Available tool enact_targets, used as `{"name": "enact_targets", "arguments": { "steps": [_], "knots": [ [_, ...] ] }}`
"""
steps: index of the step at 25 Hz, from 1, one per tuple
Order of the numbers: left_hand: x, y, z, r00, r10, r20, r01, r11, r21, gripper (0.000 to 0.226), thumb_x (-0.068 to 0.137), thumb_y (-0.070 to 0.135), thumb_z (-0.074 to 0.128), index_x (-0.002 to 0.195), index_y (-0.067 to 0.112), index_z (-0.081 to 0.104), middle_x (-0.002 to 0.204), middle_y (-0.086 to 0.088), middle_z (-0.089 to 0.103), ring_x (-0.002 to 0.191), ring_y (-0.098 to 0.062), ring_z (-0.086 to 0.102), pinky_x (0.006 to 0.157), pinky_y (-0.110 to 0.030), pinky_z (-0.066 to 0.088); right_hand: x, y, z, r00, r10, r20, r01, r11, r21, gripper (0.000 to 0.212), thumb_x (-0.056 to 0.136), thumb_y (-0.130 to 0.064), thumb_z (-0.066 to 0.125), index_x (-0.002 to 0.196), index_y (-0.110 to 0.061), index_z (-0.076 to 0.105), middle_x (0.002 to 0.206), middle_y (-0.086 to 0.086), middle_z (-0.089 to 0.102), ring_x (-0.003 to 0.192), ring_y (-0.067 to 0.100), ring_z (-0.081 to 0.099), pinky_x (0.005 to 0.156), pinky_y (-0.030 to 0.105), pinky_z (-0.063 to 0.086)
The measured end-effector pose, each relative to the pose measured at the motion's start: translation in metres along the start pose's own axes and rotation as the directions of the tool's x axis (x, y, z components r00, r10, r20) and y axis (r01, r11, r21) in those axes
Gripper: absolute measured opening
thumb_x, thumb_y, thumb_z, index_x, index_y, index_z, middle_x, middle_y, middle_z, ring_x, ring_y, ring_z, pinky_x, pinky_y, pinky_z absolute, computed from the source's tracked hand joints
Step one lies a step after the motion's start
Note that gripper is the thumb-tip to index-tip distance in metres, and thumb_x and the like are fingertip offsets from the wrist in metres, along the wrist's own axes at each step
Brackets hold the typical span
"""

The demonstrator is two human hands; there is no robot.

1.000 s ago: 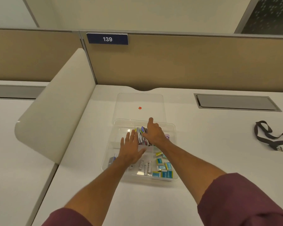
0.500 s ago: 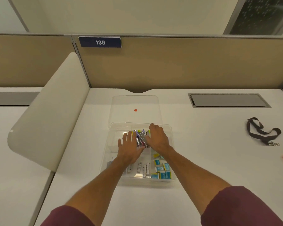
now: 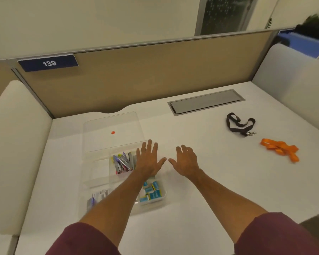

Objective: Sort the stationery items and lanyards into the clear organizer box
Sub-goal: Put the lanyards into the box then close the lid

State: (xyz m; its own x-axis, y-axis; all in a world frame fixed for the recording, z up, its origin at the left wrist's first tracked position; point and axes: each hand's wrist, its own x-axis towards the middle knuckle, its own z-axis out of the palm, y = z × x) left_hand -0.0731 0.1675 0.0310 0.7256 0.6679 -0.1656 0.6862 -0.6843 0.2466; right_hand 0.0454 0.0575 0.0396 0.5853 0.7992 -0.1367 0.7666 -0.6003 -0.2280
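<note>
Both hands empty with fingers spread, the left hand over the box's right edge, the right hand over bare desk beside it, black lanyard and orange lanyard lying far right

Organizer box partly behind forearm

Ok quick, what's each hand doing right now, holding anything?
Left hand: open, fingers spread, holding nothing, over the clear plastic organizer box.
Right hand: open, holding nothing, over the white desk.
</note>
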Motion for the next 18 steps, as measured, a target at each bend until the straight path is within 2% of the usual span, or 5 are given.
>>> {"name": "enact_targets", "arguments": {
  "steps": [7, 15, 18],
  "knots": [
    [0.035, 0.103, 0.022, 0.986, 0.144, 0.082, -0.148, 0.988, 0.050, 0.074, 0.095, 0.058, 0.030, 0.153, 0.019, 0.003, 0.162, -0.008, -0.010, 0.149, -0.031, -0.010, 0.120, -0.053, -0.001, 0.009, 0.120, -0.024, 0.974, 0.226, 0.016, -0.226, 0.974, -0.012, 0.055, 0.092, -0.045, 0.051, 0.136, -0.014, 0.040, 0.148, 0.009, 0.032, 0.139, 0.031, 0.026, 0.114, 0.056, 0.019],
    [0.104, 0.223, 0.054, 0.963, 0.233, 0.139, -0.247, 0.964, 0.096, 0.074, 0.095, 0.058, 0.031, 0.153, 0.021, 0.003, 0.162, -0.008, -0.011, 0.149, -0.032, -0.011, 0.120, -0.053, -0.001, 0.035, 0.268, -0.060, 0.897, 0.441, 0.035, -0.442, 0.895, 0.057, 0.057, 0.091, -0.044, 0.054, 0.136, -0.015, 0.038, 0.148, 0.011, 0.029, 0.140, 0.033, 0.023, 0.112, 0.059, 0.024],
    [0.127, 0.261, 0.067, 0.954, 0.260, 0.148, -0.277, 0.955, 0.106, 0.075, 0.094, 0.059, 0.032, 0.153, 0.021, 0.004, 0.161, -0.009, -0.011, 0.149, -0.033, -0.010, 0.119, -0.053, 0.000, 0.042, 0.318, -0.073, 0.862, 0.506, 0.027, -0.506, 0.862, 0.026, 0.059, 0.091, -0.047, 0.054, 0.138, -0.016, 0.037, 0.149, 0.013, 0.028, 0.140, 0.037, 0.022, 0.110, 0.061, 0.028]
  ]
}}
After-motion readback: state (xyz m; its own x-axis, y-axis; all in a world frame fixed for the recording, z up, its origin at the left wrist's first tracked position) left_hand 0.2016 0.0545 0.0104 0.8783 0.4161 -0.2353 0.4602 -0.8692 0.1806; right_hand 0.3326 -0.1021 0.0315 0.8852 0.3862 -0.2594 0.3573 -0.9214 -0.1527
